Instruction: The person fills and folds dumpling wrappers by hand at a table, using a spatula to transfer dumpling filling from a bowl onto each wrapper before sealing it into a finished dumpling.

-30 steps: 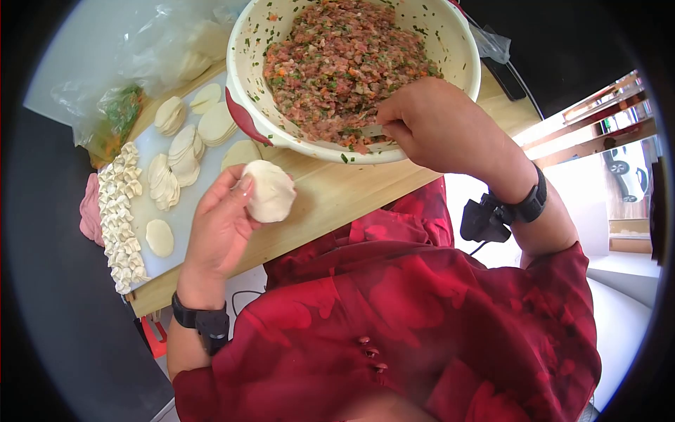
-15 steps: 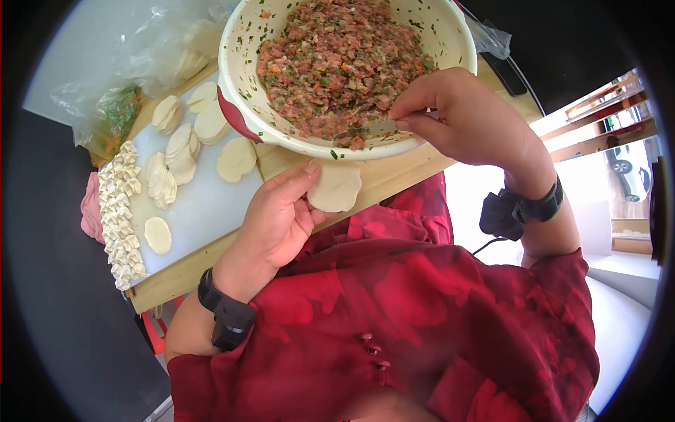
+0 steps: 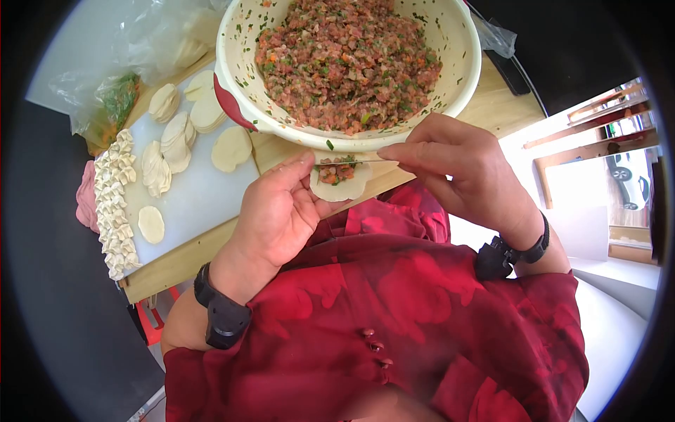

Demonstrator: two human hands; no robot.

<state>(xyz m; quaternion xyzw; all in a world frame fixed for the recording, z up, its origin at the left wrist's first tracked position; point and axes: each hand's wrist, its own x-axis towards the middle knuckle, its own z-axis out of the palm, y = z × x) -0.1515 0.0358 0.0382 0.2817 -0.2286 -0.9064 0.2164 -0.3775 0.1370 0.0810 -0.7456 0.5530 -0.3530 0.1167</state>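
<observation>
My left hand [image 3: 278,207] holds a round dumpling wrapper [image 3: 344,190] by its left edge, thumb above and fingers below. A small lump of meat filling [image 3: 335,171] lies on the wrapper. In my right hand [image 3: 457,165], thumb and fingers pinch a small flat spatula [image 3: 367,159], seen nearly edge-on, its blade over the filling. Just beyond both hands stands a big cream bowl [image 3: 295,132] full of minced meat [image 3: 344,67] with green and orange bits.
On the white board [image 3: 200,190] to the left lie several stacked wrappers [image 3: 176,141], a single wrapper [image 3: 151,225] and rows of folded dumplings [image 3: 114,211]. Behind are plastic bags [image 3: 158,42] and a pink cloth [image 3: 86,197]. A dark phone-like slab [image 3: 510,74] lies right of the bowl.
The spatula has come out of the bowl, and my right hand has moved down toward the wrapper. Filling now lies on the wrapper, which was bare before.
</observation>
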